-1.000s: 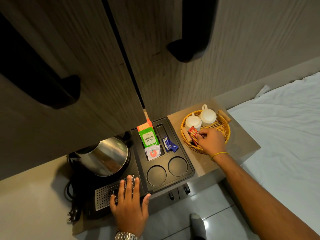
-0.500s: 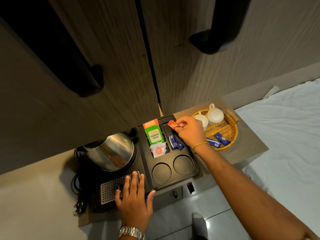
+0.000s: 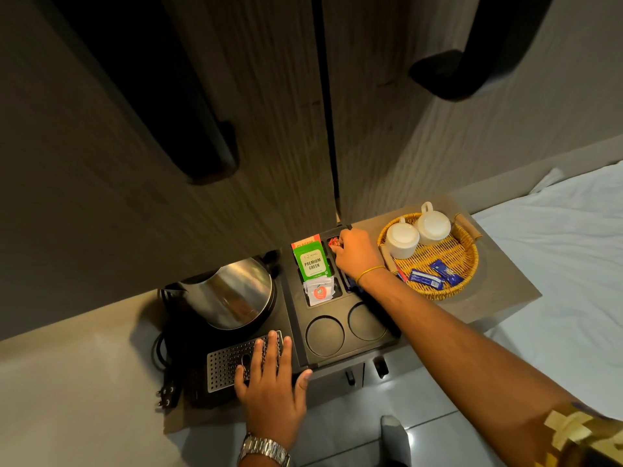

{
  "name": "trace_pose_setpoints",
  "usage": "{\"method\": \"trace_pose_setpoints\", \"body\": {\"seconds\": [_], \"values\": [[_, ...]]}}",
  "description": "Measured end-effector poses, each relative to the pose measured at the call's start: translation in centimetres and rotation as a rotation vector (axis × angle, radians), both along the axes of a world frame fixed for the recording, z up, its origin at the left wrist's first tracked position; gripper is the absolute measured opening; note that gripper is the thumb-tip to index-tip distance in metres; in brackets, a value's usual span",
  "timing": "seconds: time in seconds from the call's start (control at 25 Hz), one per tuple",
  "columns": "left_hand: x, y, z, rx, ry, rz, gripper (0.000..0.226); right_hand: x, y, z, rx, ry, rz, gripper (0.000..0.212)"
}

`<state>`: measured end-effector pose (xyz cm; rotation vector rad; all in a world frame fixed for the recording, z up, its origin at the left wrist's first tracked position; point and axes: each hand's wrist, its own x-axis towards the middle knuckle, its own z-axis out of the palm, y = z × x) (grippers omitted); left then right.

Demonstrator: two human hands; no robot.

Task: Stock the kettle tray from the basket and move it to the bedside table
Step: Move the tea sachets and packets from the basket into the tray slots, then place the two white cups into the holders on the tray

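The black kettle tray lies on a low table with a steel kettle on its left part. Green and orange tea packets and a white sachet fill its left slot. My right hand is over the tray's far right slot, shut on a small red sachet. My left hand rests flat, fingers apart, on the perforated drip grate. The wicker basket to the right holds two upturned white cups and blue sachets.
Two round cup recesses at the tray's front hold nothing. A black cord and plug lie left of the tray. Wooden wardrobe doors with dark handles rise behind. A white-sheeted bed is on the right.
My right hand picked a red sachet out of the basket and carried it left to the tray's far right slot. My left hand stayed on the grate.
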<state>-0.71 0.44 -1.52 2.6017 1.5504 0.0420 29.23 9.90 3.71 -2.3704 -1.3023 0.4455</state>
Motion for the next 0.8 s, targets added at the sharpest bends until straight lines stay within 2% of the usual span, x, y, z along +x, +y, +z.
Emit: {"method": "trace_pose_setpoints", "body": {"seconds": [0.12,0.32,0.48,0.6,0.8], "values": [[0.0,0.0,0.0,0.005,-0.005,-0.001,0.072,0.2,-0.7,0.6,0.045,0.006,-0.022,0.030],[-0.1,-0.1,0.0,0.018,-0.017,-0.006,0.072,4.0,-3.7,3.2,0.115,-0.104,-0.056,0.023],[-0.3,-0.1,-0.3,0.013,-0.005,-0.002,0.070,8.1,-6.4,4.1,-0.113,-0.170,0.027,0.053],[-0.3,0.0,-0.6,0.021,-0.003,0.001,0.069,9.6,-7.1,3.7,-0.242,-0.214,0.133,0.058],[-0.6,0.1,-1.0,0.025,-0.018,0.001,0.069,9.0,-6.9,2.5,-0.343,-0.440,0.229,0.065]]}}
